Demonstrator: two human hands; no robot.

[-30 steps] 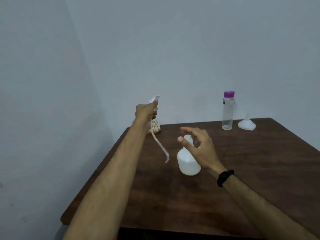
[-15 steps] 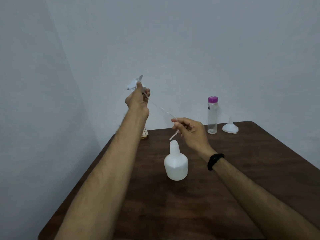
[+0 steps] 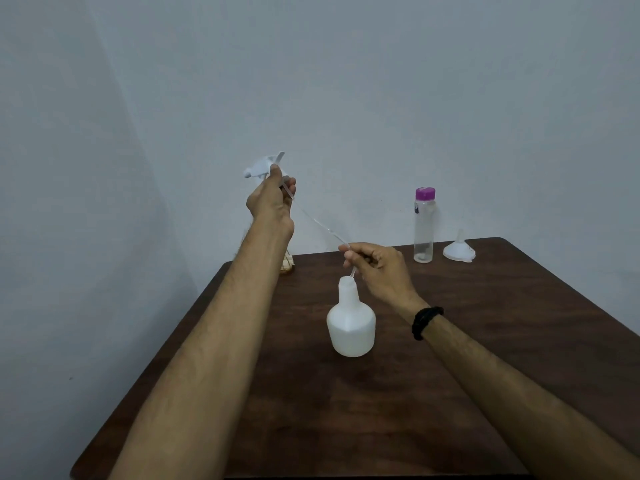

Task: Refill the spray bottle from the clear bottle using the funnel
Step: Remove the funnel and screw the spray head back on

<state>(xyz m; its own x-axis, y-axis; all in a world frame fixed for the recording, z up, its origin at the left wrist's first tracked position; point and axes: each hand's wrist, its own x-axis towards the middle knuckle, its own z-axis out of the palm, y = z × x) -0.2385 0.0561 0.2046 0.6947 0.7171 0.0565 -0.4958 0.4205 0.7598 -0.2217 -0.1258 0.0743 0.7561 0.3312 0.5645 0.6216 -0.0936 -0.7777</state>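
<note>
Upright spray bottle [image 3: 350, 323], dip tube [image 3: 318, 225] slanting down-right into neck

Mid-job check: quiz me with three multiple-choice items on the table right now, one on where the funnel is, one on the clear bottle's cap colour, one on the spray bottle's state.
1. Where is the funnel?
A. In the spray bottle's neck
B. On the table, beside the clear bottle
C. In the left hand

2. What colour is the clear bottle's cap?
A. Purple
B. Green
C. Black

3. What state is the spray bottle in?
A. Trigger head screwed on
B. Lying on its side
C. Upright, neck open

Answers: 1 B, it rests upside down right of the bottle. 2 A, the cap is purple. 3 C, the left hand holds the trigger head aloft.
</note>
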